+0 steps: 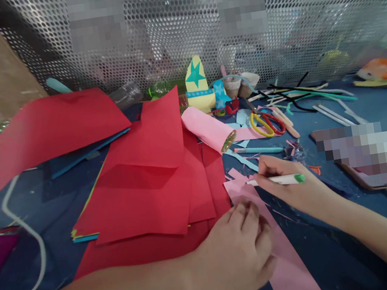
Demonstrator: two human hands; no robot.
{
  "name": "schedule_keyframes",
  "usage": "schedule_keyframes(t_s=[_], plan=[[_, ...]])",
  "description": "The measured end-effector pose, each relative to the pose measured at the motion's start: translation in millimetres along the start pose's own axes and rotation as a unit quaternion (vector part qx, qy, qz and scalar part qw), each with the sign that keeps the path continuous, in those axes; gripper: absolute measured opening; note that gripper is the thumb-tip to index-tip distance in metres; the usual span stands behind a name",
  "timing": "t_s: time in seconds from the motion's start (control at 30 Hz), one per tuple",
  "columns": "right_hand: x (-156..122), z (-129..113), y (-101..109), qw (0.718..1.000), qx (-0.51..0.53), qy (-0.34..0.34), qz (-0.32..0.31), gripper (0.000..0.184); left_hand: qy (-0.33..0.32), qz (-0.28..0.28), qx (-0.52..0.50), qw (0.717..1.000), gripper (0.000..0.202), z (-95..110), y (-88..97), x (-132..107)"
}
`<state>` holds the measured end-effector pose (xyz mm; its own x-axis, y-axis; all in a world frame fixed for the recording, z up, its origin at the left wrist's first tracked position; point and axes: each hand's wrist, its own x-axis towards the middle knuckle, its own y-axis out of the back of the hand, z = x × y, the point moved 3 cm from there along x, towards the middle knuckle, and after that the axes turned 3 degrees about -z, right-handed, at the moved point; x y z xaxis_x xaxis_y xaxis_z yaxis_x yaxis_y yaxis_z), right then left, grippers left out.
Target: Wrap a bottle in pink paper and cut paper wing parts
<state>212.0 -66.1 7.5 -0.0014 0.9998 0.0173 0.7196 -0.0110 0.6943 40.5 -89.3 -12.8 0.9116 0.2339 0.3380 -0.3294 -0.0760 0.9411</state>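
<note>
In my right hand (291, 181) is a white marker with a green end (282, 180), pinched between thumb and fingers. Its tip points left, at the upper end of a long pink paper strip (286, 257); whether it touches the paper I cannot tell. My left hand (240, 247) has its fingers curled and holds the strip down just below the marker, fingertips partly hidden. Sheets of red paper (143, 201) lie stacked to the left, partly under my left forearm. Behind the strip lies a tube wrapped in pink paper (209, 129).
Scissors with yellow and red handles (266, 123) lie among paper scraps. A yellow paper craft with a blue star (196, 79) stands by the perforated metal panel (169, 32). Pipe cleaners (298, 95) and a phone (352, 160) are right; a white cable (34, 236) runs left.
</note>
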Motion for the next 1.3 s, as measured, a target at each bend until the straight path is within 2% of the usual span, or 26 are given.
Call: schedule_keyframes(t_s=[0.17,0.53,0.6,0.73,0.8,0.9,1.0,1.1,1.2,1.3], plan=[[-1.3,-3.2,3.8,1.000,-0.002,0.019,-0.002,0.021,-0.002,-0.013,-0.005,1.000,0.041,-0.2,-2.3,0.0],[-3.9,-9.5,8.7,1.000,-0.003,0.013,-0.006,0.019,0.002,-0.017,-0.023,1.000,0.041,-2.4,-3.8,0.0],[-2.7,-9.5,12.4,0.999,0.022,0.007,0.033,0.020,-0.005,-0.019,-0.027,0.999,0.040,-3.7,-2.2,1.4],[0.1,-6.7,29.0,0.984,0.081,0.004,0.161,0.016,0.017,-0.031,-0.081,0.996,0.032,-10.3,4.9,5.5],[1.5,-5.4,39.7,0.975,0.047,0.028,0.213,0.013,0.039,-0.016,-0.103,0.994,0.033,-17.1,10.2,7.5],[5.6,1.3,53.5,0.967,-0.028,0.050,0.246,0.023,0.091,0.003,-0.093,0.991,0.052,-33.7,15.4,10.4],[12.5,15.2,60.5,0.970,-0.076,0.037,0.228,0.035,0.162,-0.025,-0.061,0.985,0.069,-53.6,14.1,12.7],[18.3,23.6,57.6,0.970,-0.139,0.054,0.192,0.040,0.203,-0.062,-0.037,0.976,0.080,-66.5,8.9,14.2],[21.2,22.4,46.1,0.968,-0.175,0.097,0.154,0.038,0.222,-0.081,-0.038,0.971,0.086,-70.5,2.8,14.8],[22.3,18.6,33.6,0.964,-0.194,0.124,0.132,0.039,0.225,-0.093,-0.054,0.969,0.083,-69.6,-2.3,14.9]])
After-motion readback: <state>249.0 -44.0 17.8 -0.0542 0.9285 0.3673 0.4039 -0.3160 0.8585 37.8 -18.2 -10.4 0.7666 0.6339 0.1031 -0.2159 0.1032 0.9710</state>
